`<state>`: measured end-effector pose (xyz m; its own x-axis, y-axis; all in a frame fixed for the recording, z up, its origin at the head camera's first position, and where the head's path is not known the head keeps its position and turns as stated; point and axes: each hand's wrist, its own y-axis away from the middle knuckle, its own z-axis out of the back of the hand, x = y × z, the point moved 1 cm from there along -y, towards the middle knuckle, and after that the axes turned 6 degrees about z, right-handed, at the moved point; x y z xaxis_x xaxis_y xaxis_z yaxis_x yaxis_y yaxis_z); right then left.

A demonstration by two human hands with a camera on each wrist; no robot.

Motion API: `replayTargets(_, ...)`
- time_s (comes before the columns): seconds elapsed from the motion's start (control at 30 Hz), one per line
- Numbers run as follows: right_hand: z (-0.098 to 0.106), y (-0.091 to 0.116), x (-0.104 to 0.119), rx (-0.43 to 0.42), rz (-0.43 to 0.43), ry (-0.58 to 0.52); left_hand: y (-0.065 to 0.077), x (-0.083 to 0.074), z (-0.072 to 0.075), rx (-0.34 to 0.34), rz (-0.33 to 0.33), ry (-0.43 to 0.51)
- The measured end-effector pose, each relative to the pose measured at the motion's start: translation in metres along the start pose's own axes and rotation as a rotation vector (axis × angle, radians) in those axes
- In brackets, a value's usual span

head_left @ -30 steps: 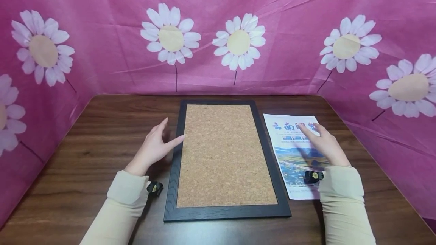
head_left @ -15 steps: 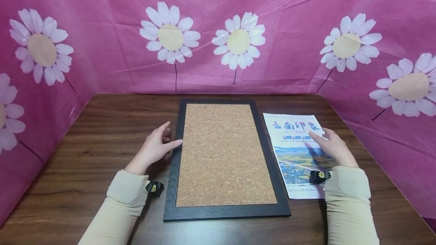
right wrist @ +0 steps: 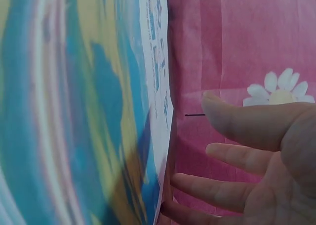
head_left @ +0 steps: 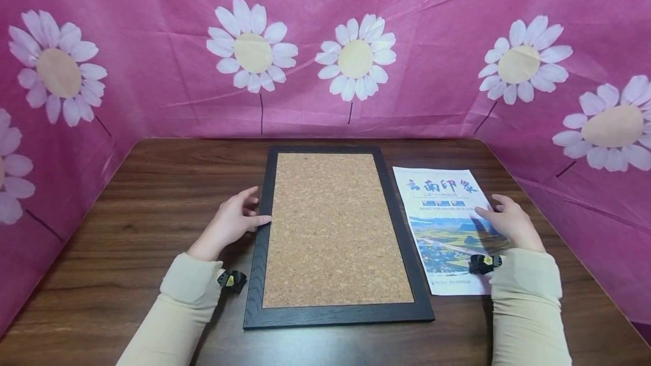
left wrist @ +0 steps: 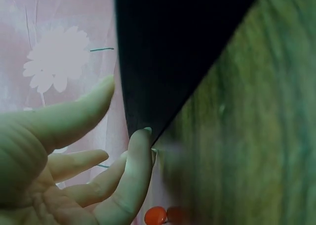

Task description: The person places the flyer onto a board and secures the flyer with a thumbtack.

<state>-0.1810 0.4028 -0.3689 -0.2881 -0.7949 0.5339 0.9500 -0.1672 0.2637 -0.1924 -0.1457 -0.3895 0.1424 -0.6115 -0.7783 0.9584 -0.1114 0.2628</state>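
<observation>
A cork board [head_left: 335,230] in a black frame [head_left: 335,316] lies flat on the wooden table. My left hand [head_left: 229,223] is at the frame's left side, its thumb reaching over the frame in the head view. From the left wrist, the fingertips [left wrist: 143,136] meet the dark frame's edge while the thumb stands apart from the fingers. To the right of the board lies a printed paper poster [head_left: 442,225] with blue lettering and a landscape picture. My right hand [head_left: 515,226] is by its right edge, fingers spread; in the right wrist view the lower fingertips [right wrist: 177,180] are right at the paper's edge.
Pink cloth [head_left: 432,72] printed with white daisies hangs behind and along both sides of the table [head_left: 152,230]. A narrow strip of tabletop separates the frame from the poster. Black wrist cameras [head_left: 233,281] sit at both cuffs.
My right hand has moved right and slightly nearer, from over the poster to its right edge. The left hand has drawn slightly toward me along the frame's left side. Board and poster stay put.
</observation>
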Motion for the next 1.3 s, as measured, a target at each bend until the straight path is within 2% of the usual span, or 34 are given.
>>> replayTargets(0.2, 0.002, 0.0, -0.006, -0.023, -0.009, -0.017, 0.0, -0.001, -0.001, 0.005, 0.014, -0.008)
replayTargets(0.37, 0.002, 0.0, -0.011, -0.026, -0.008, -0.018, 0.001, 0.002, -0.002, 0.016, 0.019, 0.027)
replayTargets(0.77, 0.005, 0.005, -0.014, -0.062, -0.102, -0.019, -0.001, 0.004, -0.002, 0.02, 0.024, 0.03)
replayTargets(1.03, 0.009, 0.005, -0.018, -0.122, -0.085, 0.015, 0.0, 0.002, -0.003, 0.009, 0.027, 0.01)
replayTargets(1.17, 0.01, 0.006, -0.018, -0.129, -0.086, -0.026, 0.0, 0.002, -0.002, 0.006, 0.029, 0.002)
replayTargets(1.3, 0.011, 0.006, -0.019, -0.113, -0.09, -0.121, 0.0, 0.003, -0.002, 0.006, 0.029, -0.002)
